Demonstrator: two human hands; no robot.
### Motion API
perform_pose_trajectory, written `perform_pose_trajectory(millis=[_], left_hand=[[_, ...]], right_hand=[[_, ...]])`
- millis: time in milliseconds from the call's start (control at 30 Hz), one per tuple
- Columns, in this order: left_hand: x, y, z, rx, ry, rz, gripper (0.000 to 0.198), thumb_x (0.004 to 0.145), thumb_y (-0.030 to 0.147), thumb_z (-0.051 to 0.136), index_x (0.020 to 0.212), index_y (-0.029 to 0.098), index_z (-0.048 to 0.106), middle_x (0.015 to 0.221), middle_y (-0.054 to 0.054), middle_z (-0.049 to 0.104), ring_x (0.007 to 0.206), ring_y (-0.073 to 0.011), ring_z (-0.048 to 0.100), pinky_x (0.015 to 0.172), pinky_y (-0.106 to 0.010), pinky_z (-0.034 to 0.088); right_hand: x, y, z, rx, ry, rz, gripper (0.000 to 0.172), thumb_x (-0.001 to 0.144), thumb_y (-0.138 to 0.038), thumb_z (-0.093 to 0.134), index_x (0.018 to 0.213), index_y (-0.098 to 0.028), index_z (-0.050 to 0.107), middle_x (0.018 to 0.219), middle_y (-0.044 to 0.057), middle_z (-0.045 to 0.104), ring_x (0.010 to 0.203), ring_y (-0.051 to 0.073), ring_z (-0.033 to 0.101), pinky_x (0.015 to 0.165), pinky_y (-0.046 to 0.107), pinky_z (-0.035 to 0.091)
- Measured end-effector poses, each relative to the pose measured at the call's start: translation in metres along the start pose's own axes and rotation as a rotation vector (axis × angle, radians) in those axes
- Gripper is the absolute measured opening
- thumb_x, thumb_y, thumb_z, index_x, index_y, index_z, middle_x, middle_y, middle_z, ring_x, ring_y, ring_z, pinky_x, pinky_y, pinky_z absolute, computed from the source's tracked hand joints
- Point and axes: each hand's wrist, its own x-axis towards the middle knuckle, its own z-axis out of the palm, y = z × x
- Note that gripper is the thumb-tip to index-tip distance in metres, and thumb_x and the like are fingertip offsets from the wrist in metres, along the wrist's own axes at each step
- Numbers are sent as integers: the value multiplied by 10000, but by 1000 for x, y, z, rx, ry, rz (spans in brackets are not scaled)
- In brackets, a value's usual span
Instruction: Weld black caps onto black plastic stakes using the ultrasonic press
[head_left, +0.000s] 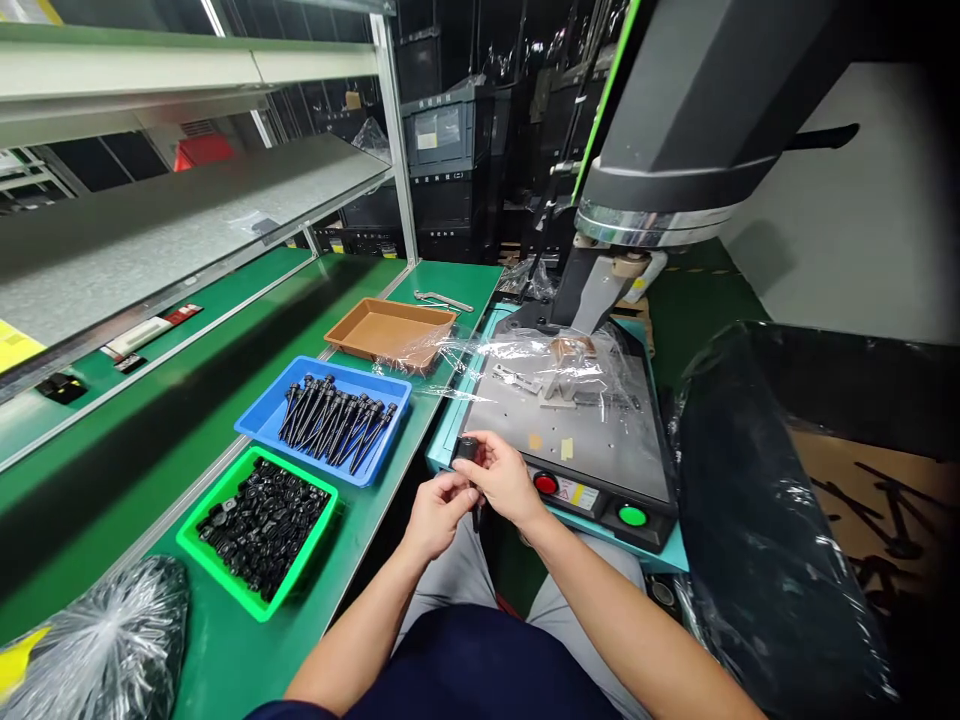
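- I am logging a blue tray (259, 425) holding black pins (334, 420).
- I am noting a green tray (217, 578) of black parts (262, 520).
- I am seeing a brown tray (382, 335), a red button (545, 484) and a green button (632, 516).

A green-matted surface (225, 640) runs along a factory line beneath a grey metal shelf (187, 210) carried on pale steel uprights (396, 140). Behind it, dark plastic crates (442, 140) stand stacked in deep shadow. To the right, a plain white wall (862, 240) meets a green floor (701, 310). A tube light (212, 14) shows overhead at upper left.
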Motion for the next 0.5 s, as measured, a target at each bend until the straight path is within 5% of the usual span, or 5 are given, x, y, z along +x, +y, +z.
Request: perform_pose_trajectory(millis=[267, 500], left_hand=[[-10, 10, -3, -281, -6, -209, 344, 693, 322, 819, 931, 88, 735, 837, -112, 699, 691, -173, 666, 655, -276, 527], [-9, 5, -4, -302, -9, -216, 373, 701, 333, 817, 951, 71, 728, 850, -133, 717, 675, -174, 679, 660, -285, 552]], right_hand=[[-6, -7, -4, 372, -241, 195, 415, 767, -400, 729, 1100, -182, 609, 854, 37, 675, 714, 161, 620, 638, 282, 492], [-9, -4, -8, 430, -190, 219, 444, 694, -362, 806, 1058, -176, 634, 857, 37, 684, 763, 174, 641, 683, 290, 509]])
